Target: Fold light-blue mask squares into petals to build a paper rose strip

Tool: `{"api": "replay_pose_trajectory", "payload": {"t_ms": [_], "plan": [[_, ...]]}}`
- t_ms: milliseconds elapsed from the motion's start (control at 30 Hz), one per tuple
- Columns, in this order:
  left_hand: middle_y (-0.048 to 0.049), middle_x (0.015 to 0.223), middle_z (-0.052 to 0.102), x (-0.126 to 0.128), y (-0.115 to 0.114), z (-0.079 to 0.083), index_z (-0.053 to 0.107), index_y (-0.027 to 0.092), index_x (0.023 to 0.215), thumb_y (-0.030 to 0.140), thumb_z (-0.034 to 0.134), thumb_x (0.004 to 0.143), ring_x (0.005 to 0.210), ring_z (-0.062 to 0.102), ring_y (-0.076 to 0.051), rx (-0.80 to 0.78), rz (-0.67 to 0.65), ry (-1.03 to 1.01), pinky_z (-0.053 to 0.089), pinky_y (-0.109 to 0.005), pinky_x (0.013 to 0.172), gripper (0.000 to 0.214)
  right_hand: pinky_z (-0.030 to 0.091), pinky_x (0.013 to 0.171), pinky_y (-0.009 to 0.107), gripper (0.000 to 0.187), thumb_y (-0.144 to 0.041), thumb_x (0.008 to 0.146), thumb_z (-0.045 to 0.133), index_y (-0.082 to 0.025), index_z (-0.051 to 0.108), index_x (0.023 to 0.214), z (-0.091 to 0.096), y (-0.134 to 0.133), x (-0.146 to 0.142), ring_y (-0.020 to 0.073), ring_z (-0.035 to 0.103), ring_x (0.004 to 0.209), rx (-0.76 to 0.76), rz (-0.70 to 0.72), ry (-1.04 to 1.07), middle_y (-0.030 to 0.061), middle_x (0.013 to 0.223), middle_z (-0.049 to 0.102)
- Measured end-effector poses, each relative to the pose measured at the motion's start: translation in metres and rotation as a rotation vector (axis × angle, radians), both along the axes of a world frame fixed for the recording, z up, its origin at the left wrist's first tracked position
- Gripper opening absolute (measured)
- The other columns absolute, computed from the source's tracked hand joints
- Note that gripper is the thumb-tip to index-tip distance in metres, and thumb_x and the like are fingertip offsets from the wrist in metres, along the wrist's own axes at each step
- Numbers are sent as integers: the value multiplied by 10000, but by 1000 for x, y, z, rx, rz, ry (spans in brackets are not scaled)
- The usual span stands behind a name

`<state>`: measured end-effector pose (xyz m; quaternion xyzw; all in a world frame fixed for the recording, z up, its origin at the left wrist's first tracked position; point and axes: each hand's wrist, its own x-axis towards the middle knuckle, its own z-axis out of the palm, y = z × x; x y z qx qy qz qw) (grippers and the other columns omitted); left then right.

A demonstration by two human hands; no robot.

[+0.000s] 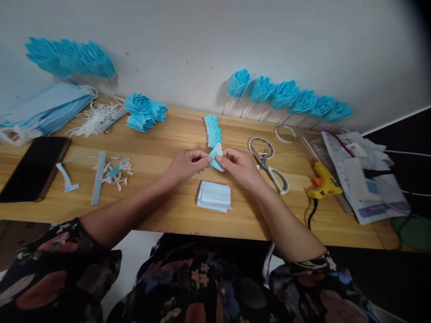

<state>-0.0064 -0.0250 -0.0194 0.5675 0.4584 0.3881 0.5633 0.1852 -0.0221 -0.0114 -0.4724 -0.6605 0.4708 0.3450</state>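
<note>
Head view: small folded piece, blue and white.

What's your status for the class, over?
Left grip and right grip pinching small blue-and-white fabric-like piece. Stacked pale-blue rectangular sheets nearer the body. Nothing visibly obstructing either grip.

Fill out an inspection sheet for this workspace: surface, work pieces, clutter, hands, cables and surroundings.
Surface: wood-grain table, partly covered.
Work pieces: folded blue piece in hand; pleated blue strip beyond it; stack of pale-blue pieces nearer the person.
Clutter: cut scraps and phone on the left; scissors, glue gun and papers on the right.
Hands: left hand and right hand both pinch the folded blue piece.
Cables: black cord at the glue gun.
Surroundings: pale wall behind; blue flowers on sticks along it.
</note>
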Motion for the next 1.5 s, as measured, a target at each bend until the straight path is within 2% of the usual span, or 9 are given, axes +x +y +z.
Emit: {"api": "replay_pose_trajectory", "payload": {"t_ms": [200,433,733,967,1133,1233,1300,1400,1500], "plan": [[-26,671,643,-1,3,1,662,149,755,551,626,812,581,540,-105,-67,35,-141,441,-239,567,408,283,579,264,375,-472,841,661,-204,487,644,-3,2,1,101,367,599,18,-62,47,-46,606,424],[-11,690,650,-2,3,1,655,147,739,444,716,754,589,533,-87,-48,0,-90,445,-225,588,303,286,573,262,329,-405,860,636,-201,493,644,-1,2,1,98,374,594,58,-63,44,-45,600,433],[-1,684,634,-1,3,0,630,148,757,362,677,782,585,534,-84,-32,4,-109,449,-224,590,220,309,582,262,345,-453,859,656,-199,533,661,-4,3,1,101,399,598,55,-72,53,-39,611,473],[-1,694,633,-2,2,1,652,153,807,405,689,786,595,541,-87,-47,-22,-98,444,-220,582,256,307,560,257,330,-463,850,662,-196,569,680,-3,2,0,100,392,583,83,-69,46,-40,605,490],[5,646,614,-2,3,1,658,155,727,410,719,748,582,519,-88,-56,-42,-68,442,-228,584,263,348,578,261,273,-431,876,649,-198,606,741,-5,0,-1,106,444,600,101,-48,22,-33,644,539],[2,644,620,-2,4,0,651,158,695,431,740,726,577,511,-88,-52,-3,-100,434,-232,582,288,448,664,280,214,-431,894,634,-219,653,927,-4,0,0,130,557,702,199,-146,76,-4,813,653],[0,648,622,-2,5,-2,652,158,689,452,745,722,576,508,-88,-48,33,-145,428,-235,582,310,497,778,317,194,-402,892,642,-237,656,994,-1,0,1,162,623,855,320,-184,63,24,963,693],[-3,651,621,-2,5,-3,659,155,687,458,749,726,584,507,-88,-41,64,-219,417,-236,583,318,500,903,386,157,-342,861,674,-249,661,986,3,-2,1,221,624,1076,476,-146,-50,59,1099,698],[0,648,613,-1,3,-2,662,156,683,451,758,726,598,511,-93,-42,65,-243,417,-239,590,313,490,941,430,178,-325,820,717,-257,660,974,4,-2,-3,255,604,1153,509,-112,-143,80,1172,693]]}}
